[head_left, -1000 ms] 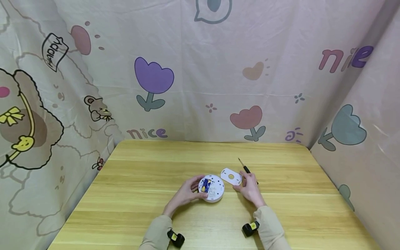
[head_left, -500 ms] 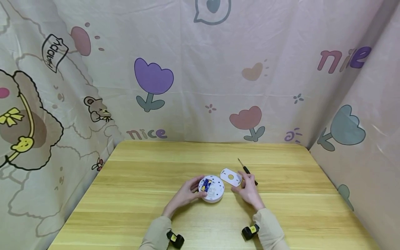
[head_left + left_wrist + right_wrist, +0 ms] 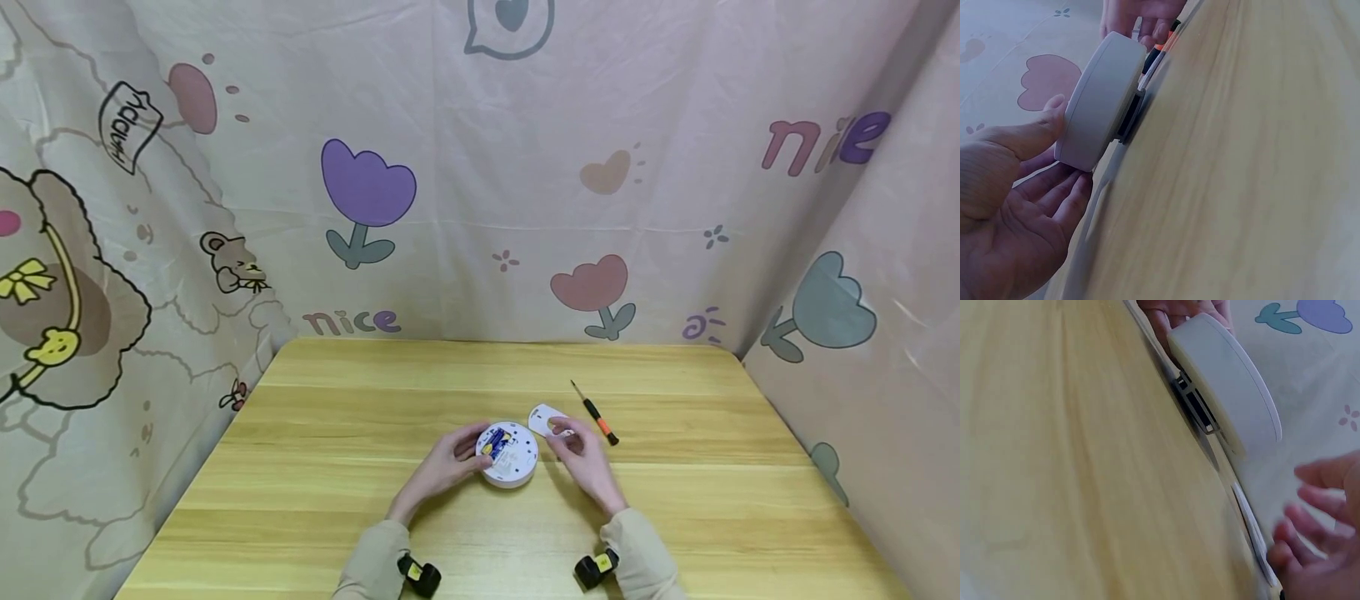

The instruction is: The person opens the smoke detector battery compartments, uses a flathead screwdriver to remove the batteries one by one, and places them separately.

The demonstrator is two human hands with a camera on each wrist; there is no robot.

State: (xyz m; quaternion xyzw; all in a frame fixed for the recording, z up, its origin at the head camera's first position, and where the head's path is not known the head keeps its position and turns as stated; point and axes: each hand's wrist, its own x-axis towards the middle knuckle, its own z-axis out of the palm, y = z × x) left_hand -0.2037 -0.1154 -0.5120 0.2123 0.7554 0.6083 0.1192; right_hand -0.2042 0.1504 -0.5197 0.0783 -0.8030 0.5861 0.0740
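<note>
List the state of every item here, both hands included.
White round device: held, battery side up
Batteries: in the device, uncovered
White oblong plate: lying on the table, partly hidden
Screwdriver: lying on the table, not held
Left hand: gripping the device
Right hand: by the plate, fingers loosely bent, holding nothing

White device (image 3: 512, 458), black-and-orange screwdriver (image 3: 595, 414), yellowish wood-grain table (image 3: 360, 417)
</note>
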